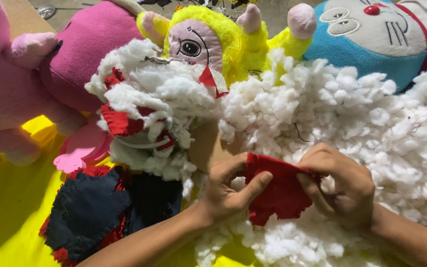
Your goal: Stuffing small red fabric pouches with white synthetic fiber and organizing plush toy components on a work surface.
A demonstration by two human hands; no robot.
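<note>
Both hands work over a heap of white stuffing (342, 118) that fills the right half of the view and runs off its right and lower edges. The left hand (228, 190) comes in from the lower left, forearm slanting up across the bottom edge, and its grip pinches the left border of a red cloth piece (280, 193), thumb laid across the front, fingers curled behind. The right hand (339, 185) enters from the lower right corner, knuckles up, its grip pressed together on the cloth's upper right edge. The cloth hangs between the two hands, touching the stuffing under it.

There is little open room. Just left of the left hand lies a dark blue and red fabric bundle (100, 210) on a yellow sheet (11, 212), which shows bare only at the lower left. Above it a half-stuffed red and white toy (144, 109) spills filling, and a patch of brown cardboard (208, 146) peeks out just above the left hand. Along the far edge, crowded together, sit a pink plush toy (75, 54), a yellow plush toy (213, 39) and a blue and white plush cat (371, 34). Whether a desk or the floor carries all this cannot be told.
</note>
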